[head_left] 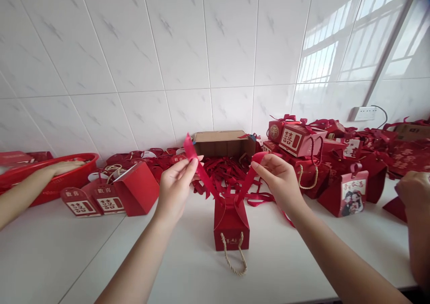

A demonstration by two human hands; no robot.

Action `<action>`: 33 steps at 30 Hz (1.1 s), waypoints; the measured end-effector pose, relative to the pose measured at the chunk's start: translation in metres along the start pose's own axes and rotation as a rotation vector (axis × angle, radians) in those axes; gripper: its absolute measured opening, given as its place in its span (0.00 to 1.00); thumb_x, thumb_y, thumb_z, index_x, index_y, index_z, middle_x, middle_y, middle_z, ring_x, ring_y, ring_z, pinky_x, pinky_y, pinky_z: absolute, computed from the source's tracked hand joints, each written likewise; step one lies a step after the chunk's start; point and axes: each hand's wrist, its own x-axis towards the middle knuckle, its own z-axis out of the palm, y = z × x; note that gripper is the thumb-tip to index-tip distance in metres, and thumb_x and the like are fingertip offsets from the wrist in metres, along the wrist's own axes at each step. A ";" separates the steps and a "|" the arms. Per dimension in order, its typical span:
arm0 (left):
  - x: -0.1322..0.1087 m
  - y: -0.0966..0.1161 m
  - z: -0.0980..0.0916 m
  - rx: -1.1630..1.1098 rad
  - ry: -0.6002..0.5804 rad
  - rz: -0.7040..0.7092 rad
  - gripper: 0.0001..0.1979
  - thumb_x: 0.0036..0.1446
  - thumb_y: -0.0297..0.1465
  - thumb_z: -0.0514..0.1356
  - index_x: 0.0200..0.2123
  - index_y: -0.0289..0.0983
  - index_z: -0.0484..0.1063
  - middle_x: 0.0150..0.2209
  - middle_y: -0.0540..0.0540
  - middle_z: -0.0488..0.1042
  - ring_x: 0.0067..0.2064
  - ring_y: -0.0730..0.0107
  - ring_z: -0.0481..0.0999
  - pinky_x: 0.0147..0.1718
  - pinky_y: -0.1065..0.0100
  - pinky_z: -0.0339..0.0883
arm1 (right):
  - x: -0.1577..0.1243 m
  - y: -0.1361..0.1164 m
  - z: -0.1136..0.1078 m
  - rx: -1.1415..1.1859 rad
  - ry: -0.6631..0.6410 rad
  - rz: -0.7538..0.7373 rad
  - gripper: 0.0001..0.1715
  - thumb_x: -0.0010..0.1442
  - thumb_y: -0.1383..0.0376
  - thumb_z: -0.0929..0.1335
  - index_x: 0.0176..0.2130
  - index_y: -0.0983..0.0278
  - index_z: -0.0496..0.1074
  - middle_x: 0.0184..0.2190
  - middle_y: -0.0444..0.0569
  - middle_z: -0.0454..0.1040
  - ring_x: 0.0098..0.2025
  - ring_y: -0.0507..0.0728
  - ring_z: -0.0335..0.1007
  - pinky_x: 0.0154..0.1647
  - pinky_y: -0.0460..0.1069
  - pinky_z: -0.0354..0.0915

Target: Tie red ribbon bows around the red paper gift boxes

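Note:
A small red gift box stands upright on the white table, its beige rope handle hanging down at the front. A red ribbon comes out of its top in two ends. My left hand pinches one end, up and to the left of the box. The other end is pinched between the fingers of my right hand, up and to the right. Both ribbon ends are spread apart in a V above the box.
Behind the box, a cardboard carton lies among loose red ribbons. Finished-looking red boxes are piled at right, near another person's hand. At left, a person's arm reaches into a red basin beside flat-fronted boxes.

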 end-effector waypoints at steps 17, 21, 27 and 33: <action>0.008 0.013 0.023 -0.028 -0.092 0.016 0.15 0.52 0.42 0.65 0.36 0.37 0.80 0.35 0.44 0.80 0.40 0.63 0.77 0.41 0.64 0.72 | 0.025 -0.022 0.017 0.099 -0.178 -0.030 0.09 0.53 0.59 0.73 0.33 0.63 0.78 0.28 0.44 0.75 0.30 0.49 0.70 0.34 0.45 0.67; 0.009 0.014 0.023 -0.026 -0.132 0.028 0.14 0.55 0.43 0.62 0.33 0.37 0.78 0.30 0.47 0.78 0.36 0.67 0.76 0.38 0.67 0.70 | 0.027 -0.023 0.018 0.137 -0.217 -0.009 0.11 0.54 0.58 0.73 0.32 0.64 0.75 0.28 0.44 0.76 0.30 0.51 0.73 0.36 0.48 0.70; 0.009 0.018 0.028 0.152 -0.281 0.107 0.16 0.57 0.43 0.59 0.26 0.37 0.72 0.21 0.52 0.69 0.26 0.75 0.68 0.29 0.73 0.63 | 0.027 -0.032 0.025 -0.040 -0.373 0.009 0.16 0.56 0.58 0.71 0.41 0.65 0.74 0.21 0.42 0.72 0.21 0.49 0.66 0.23 0.45 0.64; 0.006 0.019 0.035 0.317 -0.366 0.134 0.14 0.54 0.41 0.62 0.25 0.37 0.73 0.23 0.51 0.71 0.25 0.72 0.69 0.25 0.71 0.62 | 0.020 -0.039 0.027 -0.056 -0.628 -0.013 0.16 0.58 0.58 0.69 0.44 0.64 0.75 0.22 0.40 0.69 0.20 0.46 0.58 0.20 0.43 0.57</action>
